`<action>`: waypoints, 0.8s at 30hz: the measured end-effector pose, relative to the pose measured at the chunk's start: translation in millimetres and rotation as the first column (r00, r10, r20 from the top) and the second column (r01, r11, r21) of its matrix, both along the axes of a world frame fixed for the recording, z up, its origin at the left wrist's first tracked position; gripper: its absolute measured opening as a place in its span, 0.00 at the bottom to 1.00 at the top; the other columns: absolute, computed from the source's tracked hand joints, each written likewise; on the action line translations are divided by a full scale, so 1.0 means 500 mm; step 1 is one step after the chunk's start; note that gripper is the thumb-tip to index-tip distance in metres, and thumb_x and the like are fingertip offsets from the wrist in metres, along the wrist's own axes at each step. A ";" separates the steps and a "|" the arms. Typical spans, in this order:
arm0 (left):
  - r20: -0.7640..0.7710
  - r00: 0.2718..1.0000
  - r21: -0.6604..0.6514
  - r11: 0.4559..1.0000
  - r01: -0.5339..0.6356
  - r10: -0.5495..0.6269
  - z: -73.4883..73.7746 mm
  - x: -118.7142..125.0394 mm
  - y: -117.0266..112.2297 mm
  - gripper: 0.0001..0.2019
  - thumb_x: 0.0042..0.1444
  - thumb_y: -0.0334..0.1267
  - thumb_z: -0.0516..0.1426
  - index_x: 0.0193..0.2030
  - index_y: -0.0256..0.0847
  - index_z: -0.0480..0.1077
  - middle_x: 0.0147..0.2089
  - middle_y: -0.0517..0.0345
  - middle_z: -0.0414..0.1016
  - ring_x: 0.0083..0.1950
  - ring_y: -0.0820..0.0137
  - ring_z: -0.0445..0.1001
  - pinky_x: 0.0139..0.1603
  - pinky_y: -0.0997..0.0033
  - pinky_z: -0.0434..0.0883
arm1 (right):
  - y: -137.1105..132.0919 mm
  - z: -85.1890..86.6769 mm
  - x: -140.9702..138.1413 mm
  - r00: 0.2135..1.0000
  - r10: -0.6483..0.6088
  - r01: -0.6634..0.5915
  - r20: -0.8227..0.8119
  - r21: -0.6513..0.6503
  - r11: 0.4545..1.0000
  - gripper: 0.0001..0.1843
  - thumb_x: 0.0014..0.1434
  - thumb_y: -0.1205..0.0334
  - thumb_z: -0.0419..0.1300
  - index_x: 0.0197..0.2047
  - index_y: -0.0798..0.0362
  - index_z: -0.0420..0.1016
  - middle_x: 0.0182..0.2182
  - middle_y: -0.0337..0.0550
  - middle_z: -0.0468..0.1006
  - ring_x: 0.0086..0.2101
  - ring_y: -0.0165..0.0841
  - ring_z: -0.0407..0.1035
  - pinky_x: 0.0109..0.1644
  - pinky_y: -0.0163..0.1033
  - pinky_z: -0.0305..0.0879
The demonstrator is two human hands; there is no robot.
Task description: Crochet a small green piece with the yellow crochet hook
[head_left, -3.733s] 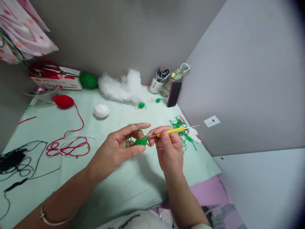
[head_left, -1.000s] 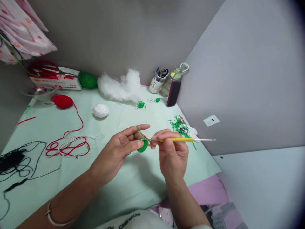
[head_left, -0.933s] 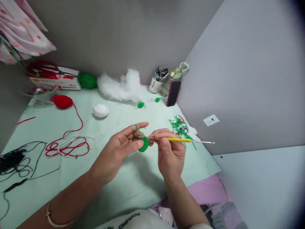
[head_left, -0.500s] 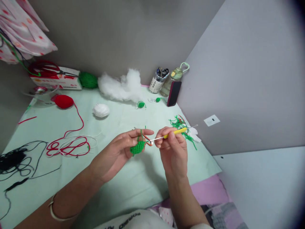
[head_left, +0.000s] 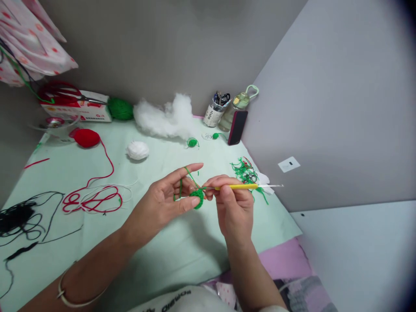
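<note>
My left hand [head_left: 169, 193] pinches a small green crochet piece [head_left: 197, 198] between thumb and fingers. Green yarn [head_left: 191, 175] runs over its raised index finger and around the other fingers. In my right hand [head_left: 234, 203] is a crochet hook [head_left: 240, 186] with a yellow grip and metal ends, held nearly level. The hook's left end meets the top edge of the green piece, where yarn lies against it; the exact loop is too small to make out. Both hands are close together above the table.
A pale green cloth covers the table [head_left: 156, 264]. Red yarn [head_left: 87, 138], a white yarn ball [head_left: 138, 151] and tangled black yarn [head_left: 19, 216] lie left. White stuffing [head_left: 164, 117], a pen cup [head_left: 214, 112], a bottle [head_left: 238, 104] and a phone [head_left: 238, 128] stand behind. Yarn scraps [head_left: 245, 171] lie right.
The green piece has turned and shifted right in my left hand, and the thumb now presses on it. My right hand has brought the hook into the piece's edge and levelled it.
</note>
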State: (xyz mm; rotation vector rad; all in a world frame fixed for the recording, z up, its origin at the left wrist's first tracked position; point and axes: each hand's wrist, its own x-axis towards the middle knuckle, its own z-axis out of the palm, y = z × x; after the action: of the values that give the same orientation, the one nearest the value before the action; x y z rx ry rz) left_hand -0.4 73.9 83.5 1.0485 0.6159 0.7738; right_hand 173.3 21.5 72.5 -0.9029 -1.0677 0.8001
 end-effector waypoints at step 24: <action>-0.170 0.968 0.206 0.968 -0.146 0.182 0.013 -0.001 -0.014 0.22 0.60 0.32 0.66 0.60 0.55 0.81 0.37 0.64 0.75 0.44 0.69 0.75 0.57 0.65 0.73 | -0.024 0.014 0.011 0.857 -0.157 0.016 0.491 0.279 0.960 0.14 0.73 0.69 0.57 0.53 0.47 0.82 0.41 0.46 0.87 0.42 0.39 0.81 0.44 0.48 0.78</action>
State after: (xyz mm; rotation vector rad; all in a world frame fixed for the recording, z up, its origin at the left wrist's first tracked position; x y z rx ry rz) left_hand -0.7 66.8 90.0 1.2699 0.8098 0.8990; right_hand 178.6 9.4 79.3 -0.9471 -1.5459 0.3236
